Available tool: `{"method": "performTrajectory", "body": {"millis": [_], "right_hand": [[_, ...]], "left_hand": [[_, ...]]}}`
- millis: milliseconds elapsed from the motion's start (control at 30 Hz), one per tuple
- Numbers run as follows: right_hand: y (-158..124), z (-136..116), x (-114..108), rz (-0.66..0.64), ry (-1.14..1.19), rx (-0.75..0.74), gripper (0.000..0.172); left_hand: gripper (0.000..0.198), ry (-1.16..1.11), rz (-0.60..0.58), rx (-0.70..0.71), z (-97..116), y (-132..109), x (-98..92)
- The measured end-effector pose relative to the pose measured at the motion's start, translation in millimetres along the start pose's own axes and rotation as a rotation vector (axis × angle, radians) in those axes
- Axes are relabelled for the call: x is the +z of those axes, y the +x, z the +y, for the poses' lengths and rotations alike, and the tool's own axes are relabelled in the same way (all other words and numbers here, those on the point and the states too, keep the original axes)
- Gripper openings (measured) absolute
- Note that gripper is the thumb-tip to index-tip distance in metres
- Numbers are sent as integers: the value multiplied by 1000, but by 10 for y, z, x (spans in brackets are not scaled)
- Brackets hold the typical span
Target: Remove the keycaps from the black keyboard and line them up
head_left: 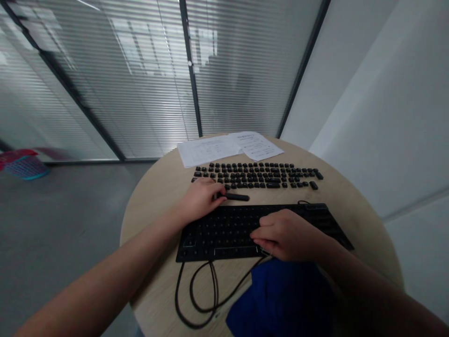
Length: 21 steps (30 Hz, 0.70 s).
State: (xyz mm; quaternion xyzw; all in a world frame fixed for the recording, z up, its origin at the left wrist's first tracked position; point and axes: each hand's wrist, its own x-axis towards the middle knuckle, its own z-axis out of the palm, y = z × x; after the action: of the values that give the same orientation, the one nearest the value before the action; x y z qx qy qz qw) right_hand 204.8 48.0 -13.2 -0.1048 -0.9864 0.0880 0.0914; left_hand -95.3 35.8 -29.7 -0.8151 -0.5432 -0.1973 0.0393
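A black keyboard base (224,229) without its keycaps lies on the round wooden table (150,187). Rows of loose black keycaps (256,175) are laid out behind it. My left hand (203,199) has its fingers closed on the left end of a long black bar (237,197), between the keycaps and the base. My right hand (280,234) is over the right-middle part of the base, fingers pinched together near its surface; whatever they hold is too small or hidden to make out.
Printed papers (213,149) lie at the table's back edge. A black cable (215,285) loops in front of the base, beside blue cloth (280,299). A red and blue basket (26,166) stands on the floor at left. Blinds and a white wall are behind.
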Motion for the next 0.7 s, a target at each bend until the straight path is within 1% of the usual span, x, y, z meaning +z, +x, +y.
{"method": "performTrajectory", "body": {"millis": [167, 300, 533, 700], "right_hand": [[-21, -7, 14, 64, -5, -48, 20], [-22, -10, 13, 92, -11, -54, 21], [-12, -4, 19, 100, 20, -53, 21], [10, 12, 43, 101, 29, -42, 22]], "left_hand": [[14, 142, -154, 56, 49, 198, -9], [18, 181, -221, 64, 56, 284, 6], [18, 190, -241, 48, 4, 237, 52], [22, 212, -250, 33, 2, 245, 63]]}}
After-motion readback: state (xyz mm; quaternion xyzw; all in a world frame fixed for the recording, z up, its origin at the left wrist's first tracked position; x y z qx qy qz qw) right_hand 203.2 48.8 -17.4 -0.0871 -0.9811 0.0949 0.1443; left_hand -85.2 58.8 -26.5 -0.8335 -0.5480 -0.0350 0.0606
